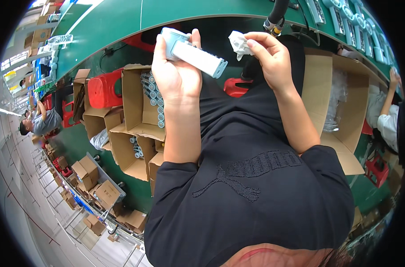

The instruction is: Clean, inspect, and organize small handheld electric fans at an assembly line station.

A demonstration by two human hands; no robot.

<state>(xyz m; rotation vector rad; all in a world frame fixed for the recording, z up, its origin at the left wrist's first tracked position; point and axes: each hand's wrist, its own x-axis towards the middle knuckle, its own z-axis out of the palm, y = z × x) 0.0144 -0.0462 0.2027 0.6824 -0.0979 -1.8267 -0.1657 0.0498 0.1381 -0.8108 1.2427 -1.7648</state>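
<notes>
In my left hand [180, 80], palm up, rests a white and pale blue handheld device [198, 58] with a wide head and a straight, boxy handle. My fingers and thumb close round its head, while the handle slants down to the right past my palm. My right hand [274, 60] is raised beside it, pinching a crumpled white wipe [239, 43] between thumb and fingers. A gap separates the wipe from the device. Whether the wipe is paper or cloth, I cannot tell.
A green worktable [184, 11] edges the far side, with several pale blue devices [351, 24] at its right. Open cartons [138, 95] holding round-ended parts and a red stool [105, 89] stand left. Another open carton [320, 95] stands right, near a co-worker [389, 120].
</notes>
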